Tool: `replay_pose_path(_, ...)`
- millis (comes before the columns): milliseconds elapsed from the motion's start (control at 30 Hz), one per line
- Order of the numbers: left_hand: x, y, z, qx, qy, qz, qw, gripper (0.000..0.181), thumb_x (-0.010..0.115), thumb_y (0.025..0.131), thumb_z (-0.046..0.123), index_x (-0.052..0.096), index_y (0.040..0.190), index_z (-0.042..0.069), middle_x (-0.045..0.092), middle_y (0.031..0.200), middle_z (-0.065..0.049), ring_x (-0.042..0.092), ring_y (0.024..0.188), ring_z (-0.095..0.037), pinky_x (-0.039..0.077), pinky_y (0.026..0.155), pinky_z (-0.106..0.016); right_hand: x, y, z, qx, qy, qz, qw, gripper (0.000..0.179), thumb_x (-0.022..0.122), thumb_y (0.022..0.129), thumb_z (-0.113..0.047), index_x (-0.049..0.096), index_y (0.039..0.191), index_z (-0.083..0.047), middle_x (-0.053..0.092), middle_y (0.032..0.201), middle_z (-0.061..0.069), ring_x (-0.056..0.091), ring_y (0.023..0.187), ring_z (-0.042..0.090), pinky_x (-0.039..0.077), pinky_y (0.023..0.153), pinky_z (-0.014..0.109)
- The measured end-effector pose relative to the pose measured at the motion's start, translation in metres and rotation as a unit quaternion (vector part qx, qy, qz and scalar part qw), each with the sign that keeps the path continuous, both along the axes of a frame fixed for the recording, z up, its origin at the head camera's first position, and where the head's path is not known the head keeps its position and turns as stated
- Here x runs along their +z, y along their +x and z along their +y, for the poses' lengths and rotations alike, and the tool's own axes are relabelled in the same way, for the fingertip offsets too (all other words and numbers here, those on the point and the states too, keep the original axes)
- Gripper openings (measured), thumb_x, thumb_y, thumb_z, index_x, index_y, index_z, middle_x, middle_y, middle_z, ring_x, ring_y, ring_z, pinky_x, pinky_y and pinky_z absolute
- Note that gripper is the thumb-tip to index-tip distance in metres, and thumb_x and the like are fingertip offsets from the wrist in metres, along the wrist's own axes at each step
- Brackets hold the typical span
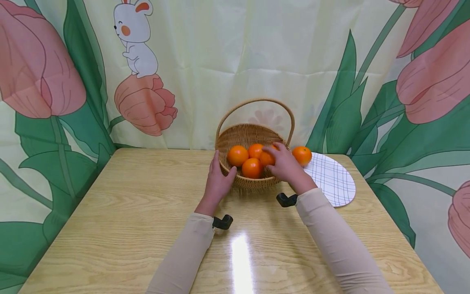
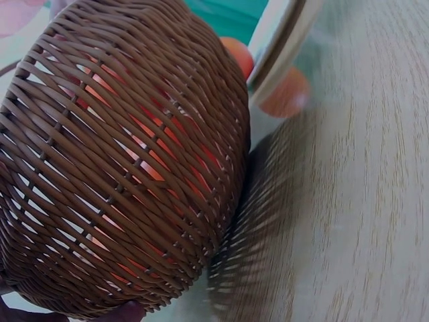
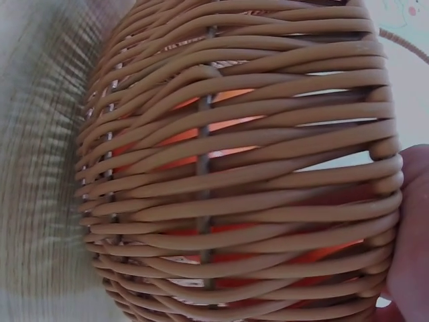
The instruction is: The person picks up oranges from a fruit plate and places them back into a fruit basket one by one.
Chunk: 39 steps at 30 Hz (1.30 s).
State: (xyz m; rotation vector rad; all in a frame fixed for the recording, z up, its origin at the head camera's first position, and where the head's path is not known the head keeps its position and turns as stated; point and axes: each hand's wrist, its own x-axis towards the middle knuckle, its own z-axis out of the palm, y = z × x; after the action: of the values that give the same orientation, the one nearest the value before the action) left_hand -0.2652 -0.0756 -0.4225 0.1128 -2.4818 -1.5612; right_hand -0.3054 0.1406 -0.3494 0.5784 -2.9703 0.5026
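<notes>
A wicker basket (image 1: 247,132) with an arched handle stands at the table's far edge, holding several oranges (image 1: 251,168). My left hand (image 1: 218,179) grips its left rim, thumb at the front and fingers along the outer side. Over the right rim reaches my right hand (image 1: 287,164), its fingers curled round an orange (image 1: 267,159) inside, beside the others. The left wrist view shows the woven wall (image 2: 127,154) with fingertips (image 2: 127,312) at the bottom edge. In the right wrist view the weave (image 3: 268,181) hides most of the fruit, and part of the right hand shows at the right edge.
Just right of the basket sits another orange (image 1: 302,155), by the edge of a white round mat (image 1: 332,179) with blue grid lines. Behind the wooden table (image 1: 128,204) hangs a curtain (image 1: 205,81) printed with tulips and a rabbit.
</notes>
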Motion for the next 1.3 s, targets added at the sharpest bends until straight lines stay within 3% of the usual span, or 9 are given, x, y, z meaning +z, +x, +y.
replay_pose_path(167, 0.001, 0.000, 0.001, 0.001, -0.002, 0.001, 1.0000, 0.084, 0.055, 0.081, 0.047, 0.005, 0.146, 0.030, 0.018, 0.151, -0.004, 0.028, 0.135, -0.031, 0.032, 0.103, -0.052, 0.002, 0.001, 0.001, 0.011, 0.014, -0.014, 0.9997, 0.053, 0.063, 0.080, -0.018, 0.048, 0.131, -0.018, 0.028, 0.142, 0.019, 0.042, 0.118, 0.044, 0.039, 0.096, 0.054)
replay_pose_path(433, 0.001, 0.002, 0.001, 0.006, 0.001, 0.002, 1.0000, 0.083, 0.057, 0.082, 0.043, 0.006, 0.146, 0.030, 0.018, 0.151, -0.005, 0.029, 0.134, -0.033, 0.032, 0.103, -0.052, 0.003, 0.002, 0.004, 0.025, 0.009, 0.003, 0.9996, 0.046, 0.058, 0.083, -0.016, 0.051, 0.128, -0.013, 0.037, 0.138, 0.017, 0.040, 0.121, 0.040, 0.036, 0.098, 0.053)
replay_pose_path(1000, 0.000, 0.001, 0.001, 0.009, -0.012, -0.003, 0.9999, 0.083, 0.054, 0.081, 0.048, 0.004, 0.146, 0.033, 0.018, 0.151, -0.005, 0.030, 0.134, -0.033, 0.033, 0.102, -0.052, 0.000, 0.010, 0.025, 0.004, -0.075, 0.042, 0.9963, 0.040, 0.056, 0.088, -0.024, 0.051, 0.127, -0.016, 0.043, 0.132, 0.012, 0.045, 0.118, 0.035, 0.039, 0.096, 0.052)
replay_pose_path(1167, 0.000, 0.001, 0.002, 0.010, -0.011, -0.005, 0.9999, 0.083, 0.055, 0.082, 0.047, 0.004, 0.146, 0.033, 0.019, 0.151, -0.005, 0.029, 0.134, -0.032, 0.032, 0.103, -0.052, -0.003, 0.007, 0.035, -0.013, -0.100, 0.076, 0.9920, 0.038, 0.056, 0.088, -0.024, 0.052, 0.125, -0.017, 0.043, 0.131, 0.013, 0.045, 0.116, 0.035, 0.040, 0.092, 0.053)
replay_pose_path(1300, 0.000, 0.000, 0.002, 0.010, -0.014, -0.004, 0.9998, 0.083, 0.054, 0.081, 0.049, 0.004, 0.146, 0.033, 0.019, 0.151, -0.006, 0.029, 0.134, -0.032, 0.032, 0.103, -0.052, -0.007, 0.003, 0.042, -0.016, -0.119, 0.125, 0.9848, 0.035, 0.057, 0.087, -0.022, 0.055, 0.121, -0.014, 0.046, 0.127, 0.015, 0.047, 0.113, 0.035, 0.041, 0.090, 0.052)
